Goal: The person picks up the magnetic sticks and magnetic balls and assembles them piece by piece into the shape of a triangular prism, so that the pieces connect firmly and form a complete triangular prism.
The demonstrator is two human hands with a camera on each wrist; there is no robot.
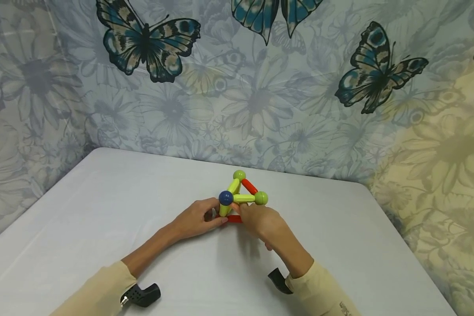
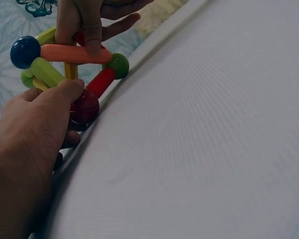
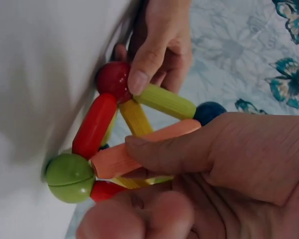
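Note:
A frame of magnetic rods and balls stands on the white table. In the head view a blue ball [image 1: 226, 198] and two green balls, the far one [image 1: 239, 175] and the right one [image 1: 261, 198], sit at its upper corners. My left hand [image 1: 195, 218] grips a red ball [image 3: 113, 82] at a lower corner, thumb against it and the lime rod [image 3: 166, 102]. Between thumb and fingers, my right hand [image 1: 264, 224] pinches an orange rod [image 2: 74, 54], which spans between the blue ball and a low green ball [image 3: 69, 178]. A red rod [image 3: 94, 123] joins the red and low green balls.
The white table [image 1: 102, 188] reaches back to a wall covered in butterfly-and-flower cloth [image 1: 256, 105]. Black devices, one at the left cuff [image 1: 144, 295] and one at the right cuff [image 1: 279, 281], stick out over the tabletop.

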